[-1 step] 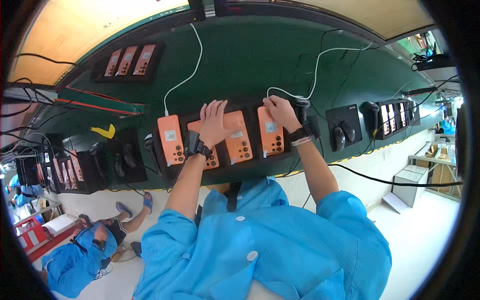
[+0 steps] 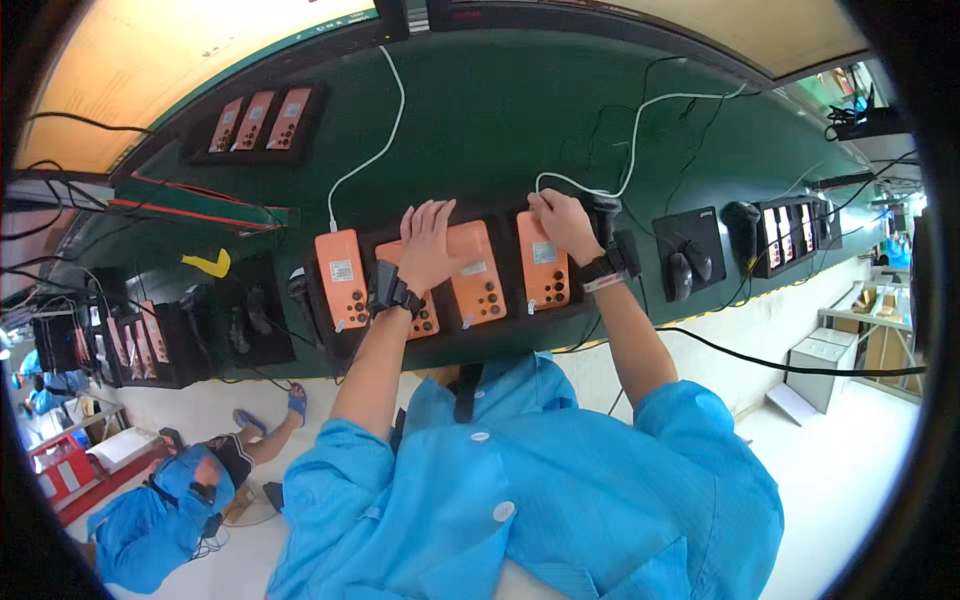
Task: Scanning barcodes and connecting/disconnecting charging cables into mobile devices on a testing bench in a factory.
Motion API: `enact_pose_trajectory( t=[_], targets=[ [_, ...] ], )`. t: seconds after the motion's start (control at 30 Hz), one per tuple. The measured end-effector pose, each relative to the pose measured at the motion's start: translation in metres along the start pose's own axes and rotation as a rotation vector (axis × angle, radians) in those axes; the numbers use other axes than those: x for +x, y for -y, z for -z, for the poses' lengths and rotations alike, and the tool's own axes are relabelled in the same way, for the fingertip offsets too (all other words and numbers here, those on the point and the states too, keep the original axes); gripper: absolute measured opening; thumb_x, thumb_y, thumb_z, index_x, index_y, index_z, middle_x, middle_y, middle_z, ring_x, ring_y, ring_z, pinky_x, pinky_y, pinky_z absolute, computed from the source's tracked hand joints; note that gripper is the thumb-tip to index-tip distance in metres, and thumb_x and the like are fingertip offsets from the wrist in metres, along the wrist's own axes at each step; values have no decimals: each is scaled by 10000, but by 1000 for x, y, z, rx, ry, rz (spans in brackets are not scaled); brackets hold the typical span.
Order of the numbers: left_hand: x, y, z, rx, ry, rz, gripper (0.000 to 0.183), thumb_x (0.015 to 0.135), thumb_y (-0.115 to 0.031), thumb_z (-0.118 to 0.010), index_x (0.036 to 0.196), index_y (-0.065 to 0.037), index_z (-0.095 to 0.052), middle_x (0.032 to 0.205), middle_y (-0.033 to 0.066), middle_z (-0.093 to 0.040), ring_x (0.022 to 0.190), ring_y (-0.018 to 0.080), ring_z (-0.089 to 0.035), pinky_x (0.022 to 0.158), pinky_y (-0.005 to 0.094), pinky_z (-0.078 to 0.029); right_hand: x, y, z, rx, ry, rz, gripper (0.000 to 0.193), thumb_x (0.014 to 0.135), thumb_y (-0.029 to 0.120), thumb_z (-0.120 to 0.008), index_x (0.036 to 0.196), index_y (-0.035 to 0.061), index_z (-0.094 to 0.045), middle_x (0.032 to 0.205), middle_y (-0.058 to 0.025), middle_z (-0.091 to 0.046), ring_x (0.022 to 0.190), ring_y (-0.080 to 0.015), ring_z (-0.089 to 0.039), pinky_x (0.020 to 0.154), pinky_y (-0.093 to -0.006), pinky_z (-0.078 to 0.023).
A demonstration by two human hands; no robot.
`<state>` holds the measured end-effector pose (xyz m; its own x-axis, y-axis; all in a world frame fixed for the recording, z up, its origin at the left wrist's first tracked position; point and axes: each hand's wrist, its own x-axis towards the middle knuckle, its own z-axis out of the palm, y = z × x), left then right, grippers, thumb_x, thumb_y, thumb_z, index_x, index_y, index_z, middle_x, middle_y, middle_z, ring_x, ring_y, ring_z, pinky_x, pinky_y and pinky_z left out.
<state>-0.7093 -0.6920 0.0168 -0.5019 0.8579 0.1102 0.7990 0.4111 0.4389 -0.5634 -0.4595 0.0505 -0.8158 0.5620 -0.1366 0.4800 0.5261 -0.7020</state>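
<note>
Several orange phones lie back side up in a dark tray [image 2: 508, 240] in front of me. My left hand [image 2: 428, 245] rests flat with fingers stretched over the second phone [image 2: 424, 318], hiding much of it, its thumb reaching onto the third phone [image 2: 478, 285]. At the top end of the rightmost phone [image 2: 543, 270], my right hand [image 2: 565, 222] is closed in a pinch on the end of a white cable [image 2: 632, 150]. The plug itself is hidden by the fingers. The leftmost phone [image 2: 343, 275] has another white cable [image 2: 398, 110] plugged into its top end.
Behind on the green bench stands a tray of pink phones [image 2: 257, 120]. A yellow piece [image 2: 208, 263] lies at left. To the right are a mouse [image 2: 680, 275] on a black pad, a handheld scanner [image 2: 741, 230] and another phone tray [image 2: 790, 240]. A person in blue [image 2: 165, 510] is at lower left.
The rightmost phone and my right hand have shifted very slightly to the right. My left hand stays in place. The person at lower left has moved a little.
</note>
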Motion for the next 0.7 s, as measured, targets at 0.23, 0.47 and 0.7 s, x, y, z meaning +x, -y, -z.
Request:
enact_pose_trajectory(
  t=[0.23,0.47,0.7],
  targets=[
    [1,-4,7,-16,64,37,958,747,-682,-698,1446,-101,-392,1387,116,-437,1370,306,-329,1195,495,-124,7,6,6,127,-77,-42,319,1026,321,-453,1022,52,-624,802,-166,-675,802,-405,-653,733,-491,-514],
    [0,-3,8,-27,72,47,935,728,-665,-725,1413,-115,-406,1369,111,-439,1360,310,-328,1186,505,-135,-26,-74,17,-205,-640,-165,328,913,237,-624,992,-64,-524,1038,-285,-594,1036,-454,-533,913,-479,-418],
    [-4,-1,1,-16,-119,-40,965,652,-626,-776,1390,-106,-433,1337,139,-490,1318,340,-409,1150,528,-251,-39,-133,-3,128,-463,-376,559,764,155,-737,1130,-52,-369,1006,-340,-626,982,-532,-598,841,-529,-489]
  ],
)
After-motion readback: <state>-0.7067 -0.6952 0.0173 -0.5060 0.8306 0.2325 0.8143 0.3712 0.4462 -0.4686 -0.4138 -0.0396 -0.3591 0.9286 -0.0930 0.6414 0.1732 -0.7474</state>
